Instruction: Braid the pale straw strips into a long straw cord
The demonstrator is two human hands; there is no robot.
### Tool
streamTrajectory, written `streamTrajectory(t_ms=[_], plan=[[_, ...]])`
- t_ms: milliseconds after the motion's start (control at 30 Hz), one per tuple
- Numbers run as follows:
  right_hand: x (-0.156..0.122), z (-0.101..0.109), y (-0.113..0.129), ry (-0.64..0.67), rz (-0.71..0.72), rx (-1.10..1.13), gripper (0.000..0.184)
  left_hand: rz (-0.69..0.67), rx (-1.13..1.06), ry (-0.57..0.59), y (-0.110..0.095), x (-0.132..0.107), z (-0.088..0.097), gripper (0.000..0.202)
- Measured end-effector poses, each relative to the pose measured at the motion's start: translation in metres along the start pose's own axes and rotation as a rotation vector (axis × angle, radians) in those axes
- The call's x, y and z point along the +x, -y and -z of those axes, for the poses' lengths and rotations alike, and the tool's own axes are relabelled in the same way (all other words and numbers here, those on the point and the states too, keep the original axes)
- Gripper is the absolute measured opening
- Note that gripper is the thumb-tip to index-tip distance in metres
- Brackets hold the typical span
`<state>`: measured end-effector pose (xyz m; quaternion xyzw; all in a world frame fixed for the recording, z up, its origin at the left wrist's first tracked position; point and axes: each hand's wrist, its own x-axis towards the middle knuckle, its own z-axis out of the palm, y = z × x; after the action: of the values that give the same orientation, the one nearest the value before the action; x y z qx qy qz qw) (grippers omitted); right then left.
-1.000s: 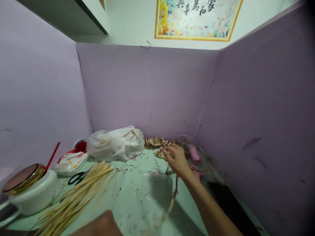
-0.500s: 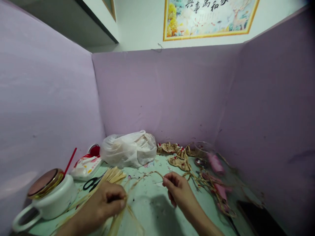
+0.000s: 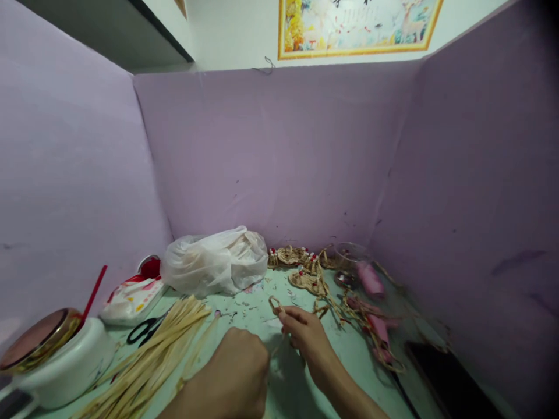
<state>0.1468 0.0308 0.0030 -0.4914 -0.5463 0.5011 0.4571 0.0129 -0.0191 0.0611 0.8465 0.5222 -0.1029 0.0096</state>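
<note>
My right hand [image 3: 305,337] pinches a thin twisted straw cord [image 3: 273,302], whose end stands up in a small loop beyond my fingertips. To its left, my left hand [image 3: 240,369] is closed, back of the hand toward me, its fingertips hidden. The cord runs down from my right fingers toward the left fist. Left of that fist lies a bundle of pale straw strips [image 3: 152,355], spread lengthwise on the green tabletop [image 3: 248,317]. Black-handled scissors [image 3: 142,331] rest against the bundle's far side.
A white plastic bag [image 3: 216,262] sits by the purple back panel [image 3: 271,157]. Beaded woven straw pieces [image 3: 308,282], a clear bowl [image 3: 349,253] and pink rolls [image 3: 371,279] lie back right. A white mug [image 3: 65,366] stands left, a dark flat object [image 3: 445,378] right.
My left hand has moved right, close beside my right hand. The cord that stretched between them is now bent into a loop at my right fingertips. The view has shifted slightly.
</note>
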Motion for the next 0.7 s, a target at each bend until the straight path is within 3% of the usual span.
streamTrajectory(t_ms=[233, 400, 500, 567, 700], plan=[[0.004, 0.007, -0.004, 0.004, 0.054, -0.109, 0.018, 0.074, -0.006, -0.065, 0.019, 0.007, -0.008, 0.023], [0.004, 0.002, -0.008, -0.029, 0.001, -0.03, 0.011, 0.139, -0.035, -0.127, 0.029, 0.014, -0.013, 0.024], [0.0, -0.002, -0.005, 0.115, -0.025, 0.058, 0.008, 0.175, -0.087, -0.168, 0.037, 0.02, -0.021, 0.023], [-0.004, -0.006, -0.004, 0.263, -0.044, 0.128, 0.016, 0.217, -0.152, -0.212, 0.038, 0.025, -0.029, 0.021], [-0.009, -0.011, -0.009, 0.359, -0.102, 0.223, 0.028, 0.313, -0.318, -0.466, 0.027, 0.033, -0.049, 0.021]])
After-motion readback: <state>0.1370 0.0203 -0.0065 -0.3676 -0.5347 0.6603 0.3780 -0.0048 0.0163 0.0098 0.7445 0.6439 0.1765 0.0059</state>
